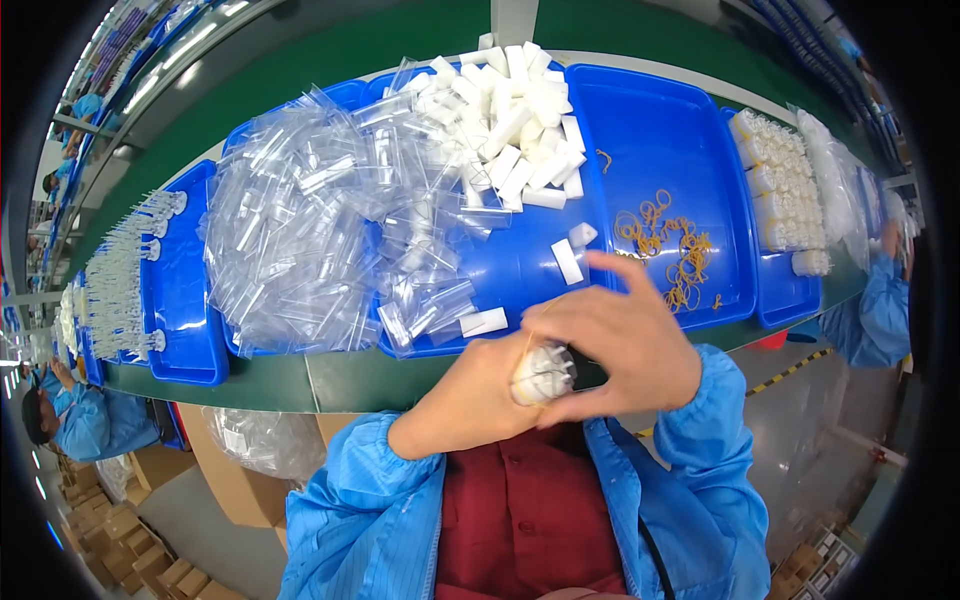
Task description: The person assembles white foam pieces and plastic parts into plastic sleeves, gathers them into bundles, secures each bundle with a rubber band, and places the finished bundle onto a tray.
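My left hand (465,393) is closed round a bundle of white pieces (544,376), whose ends face up between my hands. A thin yellowish rubber band (529,343) shows at the bundle's edge, partly hidden by fingers. My right hand (640,345) curves over the bundle's right side, its thumb below and its other fingers above, seemingly stretching the band; the index finger sticks up. Just beyond my hands, a white block (567,262) and a white block in clear film (484,321) lie in a blue tray (510,260).
Clear plastic sleeves (290,230) heap up at left, with white blocks (515,120) piled behind. Loose rubber bands (685,255) lie in the right blue tray (650,120). Stacked white bundles (785,185) stand farther right, thin clear-white parts (125,270) far left. Co-workers sit at both sides.
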### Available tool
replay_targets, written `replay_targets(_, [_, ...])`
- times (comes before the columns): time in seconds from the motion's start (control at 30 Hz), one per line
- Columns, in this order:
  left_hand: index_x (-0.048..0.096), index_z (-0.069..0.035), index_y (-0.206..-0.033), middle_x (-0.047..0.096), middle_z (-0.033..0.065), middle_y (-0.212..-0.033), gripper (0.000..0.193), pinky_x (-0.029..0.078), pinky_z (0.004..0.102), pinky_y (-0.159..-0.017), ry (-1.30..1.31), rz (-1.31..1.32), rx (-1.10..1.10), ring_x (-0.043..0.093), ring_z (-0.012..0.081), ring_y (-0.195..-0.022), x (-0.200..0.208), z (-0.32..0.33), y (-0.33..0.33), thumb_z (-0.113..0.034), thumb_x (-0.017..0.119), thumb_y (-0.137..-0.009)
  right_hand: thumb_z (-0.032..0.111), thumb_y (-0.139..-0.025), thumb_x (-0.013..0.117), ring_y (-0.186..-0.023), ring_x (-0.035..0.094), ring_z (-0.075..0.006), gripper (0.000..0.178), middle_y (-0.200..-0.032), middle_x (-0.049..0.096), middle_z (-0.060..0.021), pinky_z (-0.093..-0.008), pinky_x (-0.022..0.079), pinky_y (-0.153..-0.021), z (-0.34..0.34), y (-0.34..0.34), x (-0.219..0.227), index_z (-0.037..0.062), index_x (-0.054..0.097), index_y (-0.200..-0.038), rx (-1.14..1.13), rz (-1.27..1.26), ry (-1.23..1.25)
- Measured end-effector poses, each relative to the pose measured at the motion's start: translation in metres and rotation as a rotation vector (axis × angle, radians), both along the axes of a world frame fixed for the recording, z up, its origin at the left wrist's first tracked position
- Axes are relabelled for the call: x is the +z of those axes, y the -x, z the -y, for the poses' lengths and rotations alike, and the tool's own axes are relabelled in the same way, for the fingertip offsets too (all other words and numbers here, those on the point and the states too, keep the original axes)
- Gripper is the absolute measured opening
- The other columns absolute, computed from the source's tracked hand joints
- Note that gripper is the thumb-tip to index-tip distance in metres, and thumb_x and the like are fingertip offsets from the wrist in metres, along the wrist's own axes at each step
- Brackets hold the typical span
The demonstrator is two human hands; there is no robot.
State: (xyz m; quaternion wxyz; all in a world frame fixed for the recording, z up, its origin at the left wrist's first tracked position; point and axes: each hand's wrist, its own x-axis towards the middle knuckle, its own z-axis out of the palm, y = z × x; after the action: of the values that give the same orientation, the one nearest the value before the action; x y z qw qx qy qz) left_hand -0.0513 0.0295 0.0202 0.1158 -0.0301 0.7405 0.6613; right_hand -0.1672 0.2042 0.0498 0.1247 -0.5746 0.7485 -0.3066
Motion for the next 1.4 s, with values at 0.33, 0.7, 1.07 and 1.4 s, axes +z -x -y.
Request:
replay_targets(0.33, [0.053, -0.004, -0.097, 0.061, 0.0080, -0.080, 0.024, 0.042, 0.0227, -0.052, -1.112, -0.086, 0.196, 0.055, 0.0106, -0.060, 0.002, 0.007, 0.002, -0.012, 0.074, -0.086, 0.071, -0.096, -0.006, -0.063, 0.057, -0.0202, 0.090, -0.054, 0.050, 0.0006, -0.0425, 0.037, -0.095, -0.019, -0.016, -0.039, 0.0130, 0.051, -0.058, -0.060, 1.328, 1.065])
replay_targets(0.7, [0.051, -0.003, -0.105, 0.061, 0.0109, -0.074, 0.034, 0.047, 0.0258, -0.052, -0.443, -0.278, 0.618, 0.055, 0.0144, -0.057, -0.007, -0.016, 0.011, -0.024, 0.073, -0.090, 0.057, -0.106, 0.024, -0.125, 0.054, -0.0249, 0.070, -0.130, 0.063, -0.0123, -0.0374, 0.037, -0.105, 0.003, -0.026, -0.007, 0.0027, 0.052, -0.140, -0.390, 1.753, 1.340])
replay_targets(1.07, [0.049, -0.005, -0.121, 0.061, 0.0028, -0.091, 0.052, 0.048, 0.0216, -0.073, -0.556, -0.262, 0.287, 0.058, 0.0063, -0.081, -0.015, -0.017, -0.003, 0.002, 0.080, -0.079, 0.045, -0.083, 0.080, -0.137, 0.046, -0.0306, 0.104, -0.155, 0.037, -0.0211, -0.0396, 0.042, -0.104, 0.010, -0.020, -0.049, -0.0001, 0.020, -0.156, -0.529, 0.973, 0.777])
replay_targets(1.4, [0.003, -0.010, -0.161, 0.071, 0.0163, -0.102, 0.113, 0.054, 0.0340, -0.077, 0.136, -0.157, 0.203, 0.070, 0.0256, -0.091, -0.018, -0.013, -0.002, -0.007, 0.081, -0.080, 0.030, -0.066, 0.089, -0.116, 0.058, -0.0312, 0.083, -0.130, 0.059, -0.0128, -0.0408, 0.048, -0.092, -0.003, -0.019, -0.040, 0.0058, 0.054, -0.138, -0.074, 0.020, 0.311])
